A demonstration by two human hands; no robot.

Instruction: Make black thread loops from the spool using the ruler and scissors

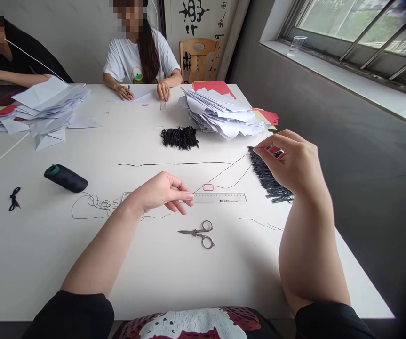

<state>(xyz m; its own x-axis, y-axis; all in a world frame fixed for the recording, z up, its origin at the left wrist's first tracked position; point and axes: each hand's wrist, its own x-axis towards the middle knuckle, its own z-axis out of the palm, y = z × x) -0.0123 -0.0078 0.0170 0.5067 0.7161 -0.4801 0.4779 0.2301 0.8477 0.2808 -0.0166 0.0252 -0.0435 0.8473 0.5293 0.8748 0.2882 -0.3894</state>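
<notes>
A thin black thread (226, 168) runs taut between my two hands, slanting up to the right. My left hand (167, 192) pinches it above the left half of a clear ruler (220, 198). At the other end, my right hand (287, 153) pinches the thread between thumb and fingertips, in front of a bundle of black cut threads (264, 176). Loose loops of thread (99, 203) lie left of my left wrist, by a spool of dark thread (66, 178). Below the ruler lie small metal scissors (199, 233), their blades pointing left.
Another black bundle (179, 138) and a straight dark strand (174, 164) lie farther back. Paper piles stand at the back right (224, 113) and left (47, 110). A person in a white shirt (132, 61) sits opposite; another sits far left. A knotted black cord (14, 199) lies left.
</notes>
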